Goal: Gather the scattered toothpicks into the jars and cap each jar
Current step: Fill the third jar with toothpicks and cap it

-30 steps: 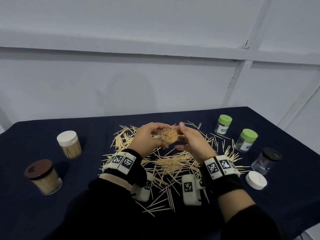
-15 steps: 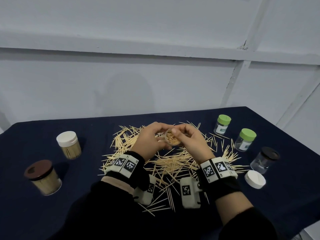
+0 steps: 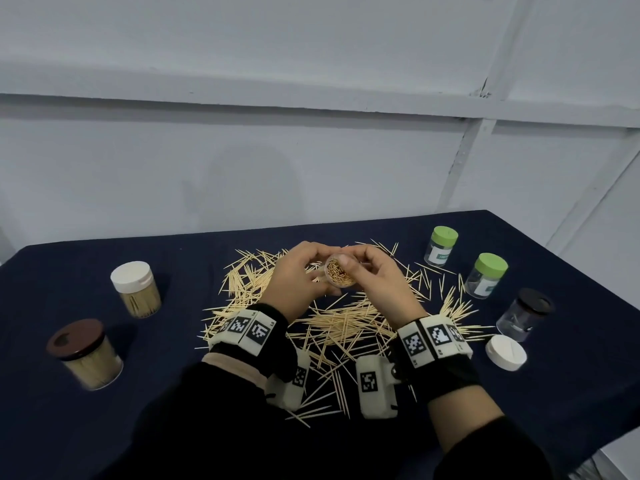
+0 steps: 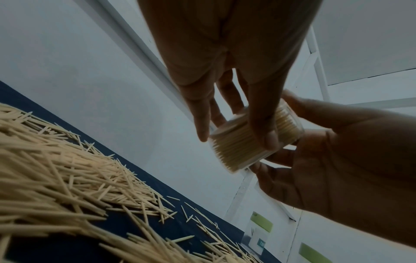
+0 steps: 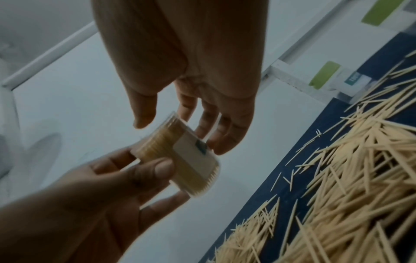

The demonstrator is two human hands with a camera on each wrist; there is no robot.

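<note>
I hold a small clear jar (image 3: 340, 276), uncapped and packed with toothpicks, above the pile of scattered toothpicks (image 3: 346, 323) on the dark blue cloth. My left hand (image 3: 311, 271) grips the jar from the left, with the thumb (image 5: 162, 169) on its side and fingers behind and under it. My right hand (image 3: 360, 268) holds it from the right, fingertips (image 5: 216, 142) on the labelled side and thumb at the rim. The jar (image 4: 254, 142) is tilted, mouth toward me. A loose white cap (image 3: 505, 351) lies at the right.
At the left stand a white-capped jar (image 3: 136, 289) and a brown-capped jar (image 3: 85, 353), both full of toothpicks. At the right stand two green-capped jars (image 3: 441, 245) (image 3: 486, 275) and a black-capped jar (image 3: 524, 315). A grey wall rises behind the table.
The jar has stayed in both hands at nearly the same spot. My right thumb and fingers have closed in over its rim, covering part of the mouth.
</note>
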